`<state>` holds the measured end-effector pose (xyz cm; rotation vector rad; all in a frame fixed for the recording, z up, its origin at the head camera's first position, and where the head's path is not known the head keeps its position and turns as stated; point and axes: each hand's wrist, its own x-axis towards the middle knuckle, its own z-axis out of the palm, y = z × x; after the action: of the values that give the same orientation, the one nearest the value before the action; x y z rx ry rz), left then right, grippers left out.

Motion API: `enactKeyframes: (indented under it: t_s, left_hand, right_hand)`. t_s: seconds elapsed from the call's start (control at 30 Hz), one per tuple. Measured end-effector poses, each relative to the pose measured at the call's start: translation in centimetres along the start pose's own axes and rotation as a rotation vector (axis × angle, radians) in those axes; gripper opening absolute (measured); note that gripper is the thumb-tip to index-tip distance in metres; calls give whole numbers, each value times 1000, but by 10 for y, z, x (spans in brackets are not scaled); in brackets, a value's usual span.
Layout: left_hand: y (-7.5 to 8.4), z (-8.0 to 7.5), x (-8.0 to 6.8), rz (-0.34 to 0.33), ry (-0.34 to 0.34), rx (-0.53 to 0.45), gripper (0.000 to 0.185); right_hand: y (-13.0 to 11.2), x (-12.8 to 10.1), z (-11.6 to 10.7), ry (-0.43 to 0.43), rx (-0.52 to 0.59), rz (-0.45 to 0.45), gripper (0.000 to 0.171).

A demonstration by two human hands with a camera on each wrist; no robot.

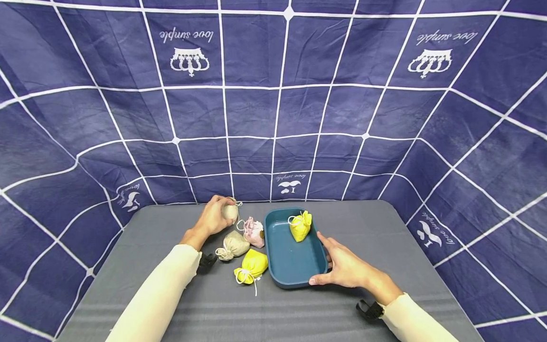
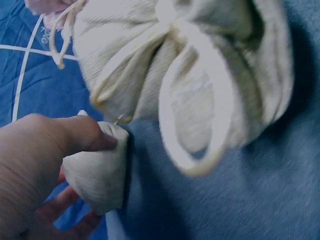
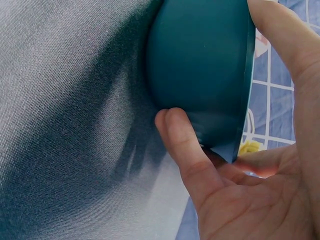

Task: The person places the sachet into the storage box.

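Note:
At the back left of the table, my left hand (image 1: 213, 216) pinches a small cream drawstring pouch (image 1: 231, 213) between thumb and fingers. The left wrist view shows that pouch (image 2: 100, 170) at the table surface, its far side hidden by the fingers. Closer to that camera, a beige drawstring pouch (image 2: 125, 55) fills the top. My right hand (image 1: 346, 263) holds the right side of a teal tray (image 1: 295, 280), thumb at the rim and fingers along the outer wall (image 3: 200, 60). Inside the tray, toward its far end, stands a yellow pouch (image 1: 301, 227) with a white cord.
Left of the tray lie a pink and white pouch (image 1: 254, 232), the beige pouch (image 1: 232, 245) and another yellow pouch (image 1: 252, 266). They rest close together on a grey cloth-covered table (image 1: 239, 313). A blue gridded curtain (image 1: 252, 114) rises behind and at both sides.

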<state>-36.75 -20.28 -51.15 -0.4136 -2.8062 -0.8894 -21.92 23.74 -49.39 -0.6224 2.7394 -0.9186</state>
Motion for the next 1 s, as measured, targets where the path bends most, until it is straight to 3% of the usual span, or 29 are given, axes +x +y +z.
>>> enactKeyframes:
  t_s: [0.17,0.27,0.3,0.37,0.5,0.53,0.6,0.77,1.0]
  left_hand:
    - [-3,-4,3,31,-43,-2,57]
    - [-8,0,5,29,-23,-32,50]
    - [-12,3,6,33,-6,-51,47]
    - [-38,18,14,76,45,-99,45]
    - [-49,22,16,113,75,-113,49]
    - [-49,20,15,116,67,-107,51]
    - [-28,6,6,94,27,-66,61]
    - [-18,-5,0,119,-12,15,84]
    - [-17,-9,-4,68,1,23,64]
  right_hand:
    - [0,0,-1,4,-15,8,143]
    - [-1,0,-1,3,-14,12,143]
    - [0,0,-1,2,-12,14,143]
    - [-1,-1,-1,1,0,18,143]
    - [-1,-1,-1,-1,18,15,142]
    - [-1,-1,0,-2,22,13,142]
    - [-2,-1,0,-4,24,13,142]
    - [-2,0,1,-9,47,12,142]
    - [0,-1,0,-12,51,10,141]
